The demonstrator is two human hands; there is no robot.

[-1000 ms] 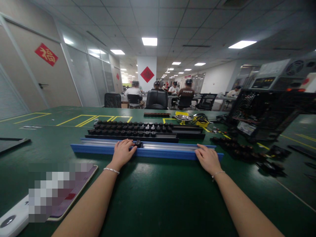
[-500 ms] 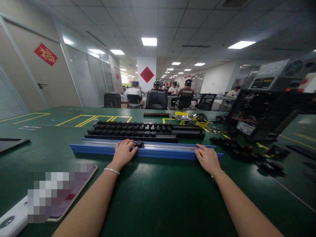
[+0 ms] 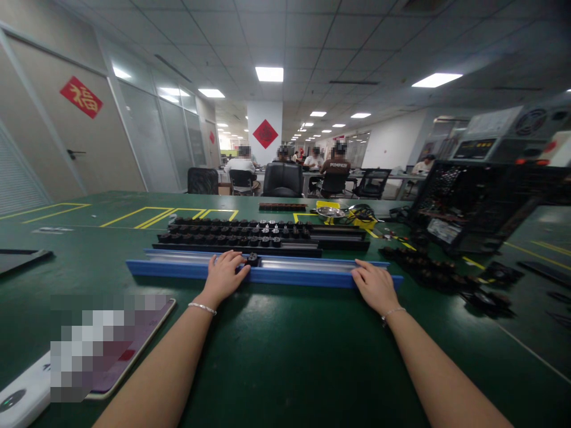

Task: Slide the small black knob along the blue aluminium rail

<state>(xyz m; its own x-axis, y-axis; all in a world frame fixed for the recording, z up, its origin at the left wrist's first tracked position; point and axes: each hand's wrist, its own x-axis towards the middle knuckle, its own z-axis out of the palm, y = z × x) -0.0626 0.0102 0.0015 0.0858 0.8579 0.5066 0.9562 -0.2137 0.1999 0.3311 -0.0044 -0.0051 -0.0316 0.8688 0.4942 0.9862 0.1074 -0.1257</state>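
Observation:
A long blue rail [image 3: 307,277] with a silvery channel lies across the green table in front of me. In its channel sits a small black socket module [image 3: 253,259], left of the middle. My left hand [image 3: 226,272] is closed over the rail, its fingers across the channel and its thumb at the front wall, close beside the module. Whether its fingertips touch the module I cannot tell. Near the rail's right end, my right hand [image 3: 373,284] grips it, with fingers bent over the channel and the palm side hidden.
Behind the rail lie black rails [image 3: 236,242] filled with socket modules. A phone [image 3: 147,339] rests at front left. To the right are a pile of black parts [image 3: 428,270] and an opened computer case [image 3: 468,208]. A metal bowl [image 3: 330,212] stands farther back.
The black module sits very slightly farther right along the channel. Both hands stay in nearly the same place on the rail.

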